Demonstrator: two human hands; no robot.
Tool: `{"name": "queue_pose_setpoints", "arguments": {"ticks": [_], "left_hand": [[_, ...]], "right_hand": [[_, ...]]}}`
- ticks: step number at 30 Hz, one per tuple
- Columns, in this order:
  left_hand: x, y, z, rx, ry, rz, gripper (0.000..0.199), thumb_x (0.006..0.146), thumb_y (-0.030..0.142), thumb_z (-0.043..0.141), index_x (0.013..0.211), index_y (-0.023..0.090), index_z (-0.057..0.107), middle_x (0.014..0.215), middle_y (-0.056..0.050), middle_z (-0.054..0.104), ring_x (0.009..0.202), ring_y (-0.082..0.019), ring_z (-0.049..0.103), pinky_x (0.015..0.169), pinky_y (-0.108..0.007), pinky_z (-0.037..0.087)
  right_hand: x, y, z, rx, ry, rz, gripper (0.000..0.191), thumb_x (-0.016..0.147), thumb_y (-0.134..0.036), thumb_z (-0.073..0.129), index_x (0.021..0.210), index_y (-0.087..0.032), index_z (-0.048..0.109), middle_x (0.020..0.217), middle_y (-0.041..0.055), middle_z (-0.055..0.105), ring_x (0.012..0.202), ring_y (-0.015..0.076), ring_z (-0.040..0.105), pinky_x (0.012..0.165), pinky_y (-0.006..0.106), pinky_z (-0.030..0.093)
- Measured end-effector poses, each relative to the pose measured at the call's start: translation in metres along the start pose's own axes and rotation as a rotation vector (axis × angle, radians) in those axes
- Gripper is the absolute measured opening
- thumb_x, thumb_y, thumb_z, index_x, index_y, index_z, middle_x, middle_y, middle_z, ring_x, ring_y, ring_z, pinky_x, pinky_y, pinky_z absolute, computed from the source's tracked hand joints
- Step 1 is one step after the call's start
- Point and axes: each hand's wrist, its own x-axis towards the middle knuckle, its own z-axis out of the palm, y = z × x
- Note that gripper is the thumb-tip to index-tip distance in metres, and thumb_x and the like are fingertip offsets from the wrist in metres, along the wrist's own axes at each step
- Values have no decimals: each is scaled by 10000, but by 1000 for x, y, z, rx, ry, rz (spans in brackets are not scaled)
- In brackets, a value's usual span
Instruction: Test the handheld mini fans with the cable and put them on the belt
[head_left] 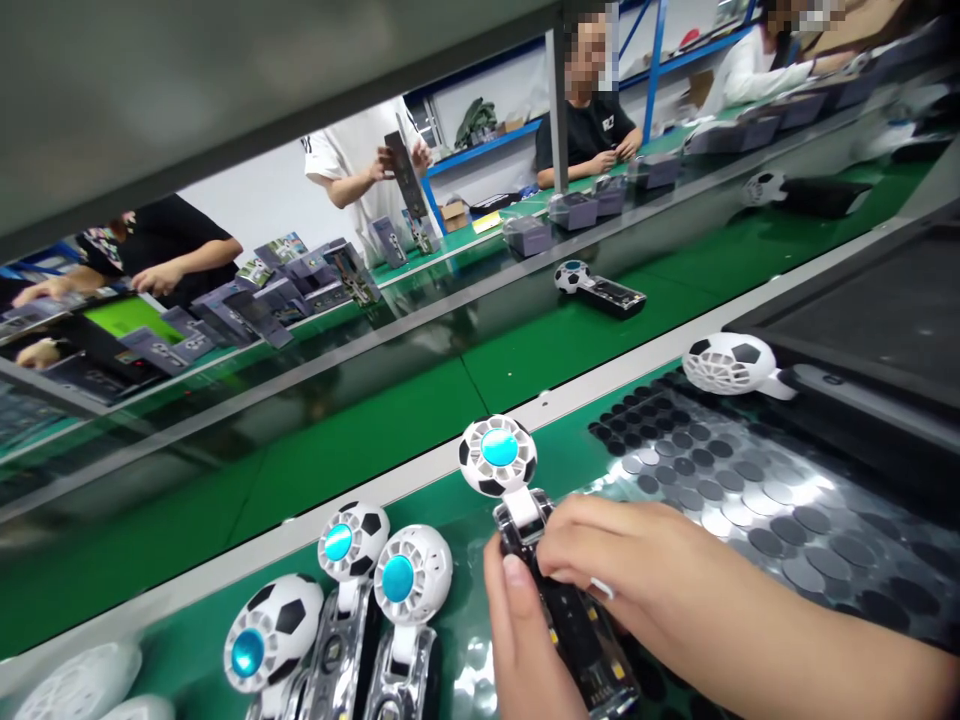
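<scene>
A handheld fan (498,456) with a football-patterned head, a shiny blue centre disc and a clear-cased dark handle is tilted in front of me. My left hand (525,630) is closed round its handle from the left, thumb along the near side. Closed fingers of my right hand (622,550) press on the handle just below the white neck; whether they pinch anything small is hidden. A small white sliver (602,588) shows beneath them. To the left lie several similar fans, among them one fan (412,575) nearest my left hand.
A sheet of round black stickers (720,480) lies under my right forearm. Behind it rests another fan (727,364) beside a black tray (885,270). A green conveyor belt (420,410) carries a fan (600,290). Co-workers, including a person (592,135), work across the belt among grey boxes.
</scene>
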Motion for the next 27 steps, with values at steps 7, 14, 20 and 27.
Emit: {"name": "queue_pose_setpoints", "arguments": {"ticks": [7,14,20,27], "left_hand": [[2,5,1,3,64,11,648,835,623,245,1321,203,334,1160,-114,573,1097,-281,518,942,-384,429],[-6,16,9,-116,182,-53,514,846,552,340,1193,201,483,1095,-95,627,1029,-293,564,845,-375,469],[-4,18,9,-148,239,-66,411,839,496,405,1104,205,524,1115,-90,612,1049,-272,552,847,-334,454],[-2,17,11,-399,62,-87,332,835,310,423,1136,229,311,809,-53,664,667,-190,652,642,-291,483]], "right_hand": [[-2,2,6,-99,55,-53,198,810,-49,472,813,-212,584,803,-25,596,694,119,566,609,222,421],[-3,3,11,-62,169,-18,277,747,20,491,798,-222,617,815,-36,599,664,96,576,577,190,417],[-1,3,19,-18,169,208,323,765,-33,464,891,-296,602,893,-19,510,662,104,550,581,224,405],[-7,3,-3,445,168,559,137,828,-361,434,944,-288,440,686,-56,393,556,116,477,482,210,389]]}}
